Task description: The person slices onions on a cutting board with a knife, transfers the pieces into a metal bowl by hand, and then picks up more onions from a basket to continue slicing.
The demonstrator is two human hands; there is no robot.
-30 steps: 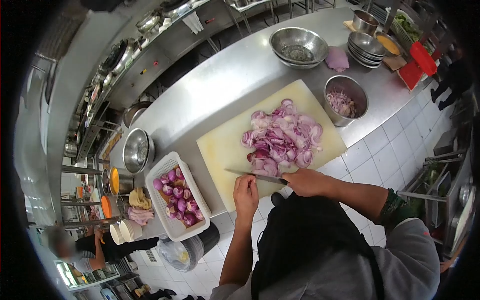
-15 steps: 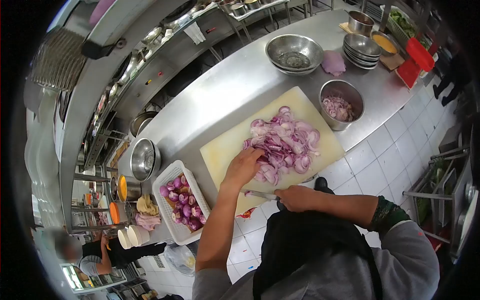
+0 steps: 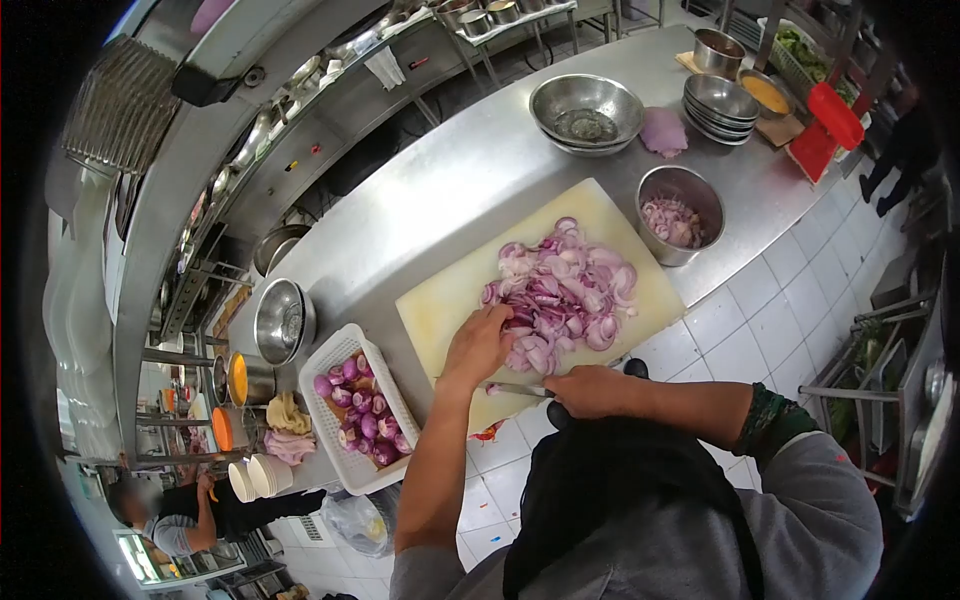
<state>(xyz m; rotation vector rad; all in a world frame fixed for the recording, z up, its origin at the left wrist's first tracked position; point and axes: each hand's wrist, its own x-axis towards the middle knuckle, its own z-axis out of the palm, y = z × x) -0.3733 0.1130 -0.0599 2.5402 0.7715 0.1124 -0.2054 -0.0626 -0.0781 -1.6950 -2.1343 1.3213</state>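
Observation:
My left hand (image 3: 480,345) reaches over the cutting board (image 3: 440,300), its bent fingers against the near left edge of a heap of sliced red onions (image 3: 570,285). Its fingertips are partly hidden among the slices, and I see nothing gripped in it. Close to the board's front edge, my right hand (image 3: 585,391) is closed round the dark handle of a knife (image 3: 518,389). The blade points left, low across the board, apart from the heap. A small onion piece (image 3: 492,389) shows at the blade's tip end.
A white basket (image 3: 322,425) of peeled red onions (image 3: 365,405) stands left of the board. To the right is a steel pot (image 3: 680,215) holding onion slices. Steel bowls (image 3: 587,112) and a purple cloth (image 3: 663,131) lie farther back. Another person (image 3: 190,515) stands at far left.
My left hand has drawn back slightly to the left along the heap's edge. The right hand and knife keep nearly the same place. The whole view has shifted a little.

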